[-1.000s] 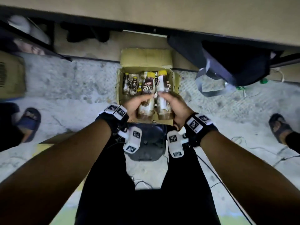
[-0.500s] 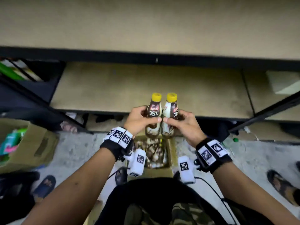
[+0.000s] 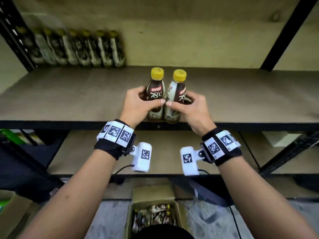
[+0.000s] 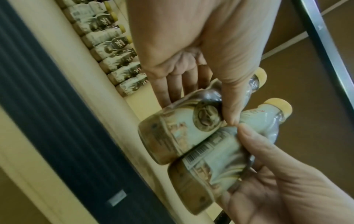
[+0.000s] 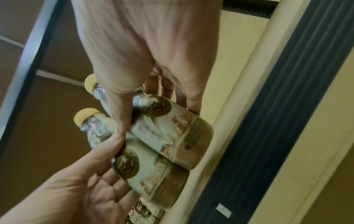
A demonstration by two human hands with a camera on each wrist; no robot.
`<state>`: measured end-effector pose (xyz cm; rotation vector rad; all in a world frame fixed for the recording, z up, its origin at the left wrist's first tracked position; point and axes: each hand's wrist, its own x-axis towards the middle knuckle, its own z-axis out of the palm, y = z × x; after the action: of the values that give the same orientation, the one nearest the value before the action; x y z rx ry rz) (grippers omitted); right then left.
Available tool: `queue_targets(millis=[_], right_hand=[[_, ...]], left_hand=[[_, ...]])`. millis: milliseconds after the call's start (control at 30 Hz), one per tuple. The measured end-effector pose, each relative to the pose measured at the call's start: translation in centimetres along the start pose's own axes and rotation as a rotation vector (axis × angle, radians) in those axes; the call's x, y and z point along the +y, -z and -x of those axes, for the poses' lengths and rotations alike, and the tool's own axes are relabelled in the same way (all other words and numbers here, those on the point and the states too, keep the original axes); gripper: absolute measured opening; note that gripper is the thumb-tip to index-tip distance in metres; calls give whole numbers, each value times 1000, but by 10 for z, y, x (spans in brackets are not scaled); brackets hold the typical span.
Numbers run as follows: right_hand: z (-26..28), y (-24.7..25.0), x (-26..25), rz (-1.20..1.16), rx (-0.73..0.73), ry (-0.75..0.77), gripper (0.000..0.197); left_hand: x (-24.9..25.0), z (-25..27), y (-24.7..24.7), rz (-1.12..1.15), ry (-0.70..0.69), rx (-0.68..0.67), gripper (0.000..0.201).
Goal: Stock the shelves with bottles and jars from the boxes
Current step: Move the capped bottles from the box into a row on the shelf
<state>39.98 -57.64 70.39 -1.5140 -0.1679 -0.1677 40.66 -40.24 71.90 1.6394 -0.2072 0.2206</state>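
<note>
Two brown coffee bottles with yellow caps stand upright side by side at the front edge of the middle shelf board (image 3: 69, 97). My left hand (image 3: 138, 104) grips the left bottle (image 3: 155, 94) round its waist. My right hand (image 3: 191, 107) grips the right bottle (image 3: 178, 87) the same way, and the two thumbs almost touch. In the left wrist view the left bottle (image 4: 184, 128) and right bottle (image 4: 220, 166) press together just over the shelf's front lip. The right wrist view shows the right bottle (image 5: 172, 128) beside the left bottle (image 5: 153, 174). Whether their bases touch the board I cannot tell.
A row of several identical bottles (image 3: 77, 49) lines the back left of this shelf. Black uprights (image 3: 283, 35) frame the bay. An open cardboard box (image 3: 155, 216) with more bottles sits on the floor below. A lower shelf (image 3: 164, 152) lies under my wrists.
Both hands have lifted the two bottles from the floor box up past the lower shelf to the front edge of the middle shelf. My view has tilted up with them.
</note>
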Motion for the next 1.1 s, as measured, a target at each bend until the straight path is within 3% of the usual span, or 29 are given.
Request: queue_targets(millis=[300, 500, 633, 733, 867, 1100], right_hand=[[-25, 0, 5, 136, -81, -13, 38], [-37, 20, -36, 414, -206, 40, 64], [-46, 17, -60, 600, -305, 117, 58], [-55, 8, -61, 719, -276, 121, 51], [-74, -9, -50, 708, -233, 103, 53], [-139, -56, -35, 752, -150, 96, 43]], left_hand=[[-23, -19, 7, -51, 40, -2, 42], [-5, -24, 15, -99, 14, -50, 48], [11, -37, 18, -229, -51, -29, 44], [11, -47, 20, -355, -32, 9, 42], [12, -63, 28, -412, -3, 48, 45], [-2, -141, 46, -598, 58, 168, 58]])
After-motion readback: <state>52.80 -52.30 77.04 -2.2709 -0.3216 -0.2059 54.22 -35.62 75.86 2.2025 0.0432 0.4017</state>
